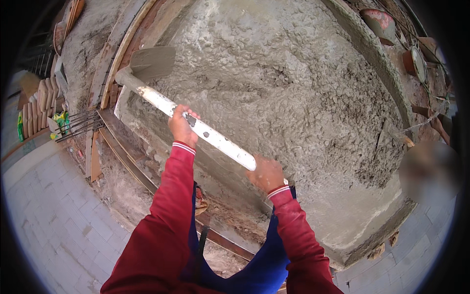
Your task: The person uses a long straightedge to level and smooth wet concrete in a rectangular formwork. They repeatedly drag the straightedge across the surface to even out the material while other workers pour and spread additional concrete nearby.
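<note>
Both my hands are wrapped round the white, paint-chipped handle of a hoe [218, 141]. My left hand [182, 128] grips it about midway, closed. Closed too, my right hand [267, 174] holds the end nearer my body. The hoe's grey, cement-coated blade [155, 62] is at the upper left, over the edge of a wet concrete mix [274, 88]. From this view I cannot tell whether the blade touches the mix. The concrete is lumpy and grey, spread in a wide shallow trough [350, 258] in front of me.
At the right, a blurred person [431, 171] is beside another tool [395, 133] in the mix. Buckets [381, 25] stand at the upper right. Steel rods [78, 125], wooden boards [120, 59] and stacked tiles [41, 105] lie left. Grey paving [58, 206] is at the lower left.
</note>
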A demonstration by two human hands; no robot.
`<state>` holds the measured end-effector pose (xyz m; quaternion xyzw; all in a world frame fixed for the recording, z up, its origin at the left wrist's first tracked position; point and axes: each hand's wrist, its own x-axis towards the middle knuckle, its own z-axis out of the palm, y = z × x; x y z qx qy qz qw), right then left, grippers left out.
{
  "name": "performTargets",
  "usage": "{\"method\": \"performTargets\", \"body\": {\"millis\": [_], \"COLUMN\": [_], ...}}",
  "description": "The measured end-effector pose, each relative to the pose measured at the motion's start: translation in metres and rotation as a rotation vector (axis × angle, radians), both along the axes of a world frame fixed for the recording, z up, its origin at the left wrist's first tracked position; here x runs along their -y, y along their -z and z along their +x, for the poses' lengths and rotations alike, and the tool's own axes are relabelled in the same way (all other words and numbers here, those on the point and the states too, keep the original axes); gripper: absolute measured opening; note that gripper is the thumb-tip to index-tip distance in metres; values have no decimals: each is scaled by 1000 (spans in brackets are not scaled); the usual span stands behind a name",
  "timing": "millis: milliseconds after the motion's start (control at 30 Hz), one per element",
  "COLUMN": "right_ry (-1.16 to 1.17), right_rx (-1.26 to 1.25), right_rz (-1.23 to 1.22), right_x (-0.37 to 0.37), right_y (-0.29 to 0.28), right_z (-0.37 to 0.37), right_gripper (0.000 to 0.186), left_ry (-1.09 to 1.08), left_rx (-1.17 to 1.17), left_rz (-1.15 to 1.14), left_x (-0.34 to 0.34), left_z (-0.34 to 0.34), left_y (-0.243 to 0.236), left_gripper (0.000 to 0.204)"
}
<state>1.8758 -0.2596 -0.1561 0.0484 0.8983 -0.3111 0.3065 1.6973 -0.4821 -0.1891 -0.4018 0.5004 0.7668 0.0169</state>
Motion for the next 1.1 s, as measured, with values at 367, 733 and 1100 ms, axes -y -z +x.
{"method": "performTargets", "body": {"millis": [367,733,1100], "right_ry": [267,246,161], "right_rx": [319,138,31], "right_rz": [252,142,196], "right_x": [-61,-46,-61], "right_y": [-64,-61,30], "right_z": [130,170,58], "right_gripper": [30,39,39], "left_ry": [227,96,118], "left_rx": [654,277,400], "left_rz": [184,252,167], "left_x": [-127,-97,-99], "left_z": [134,145,36], "left_y": [78,-55,119], "left_gripper": [9,13,15]}}
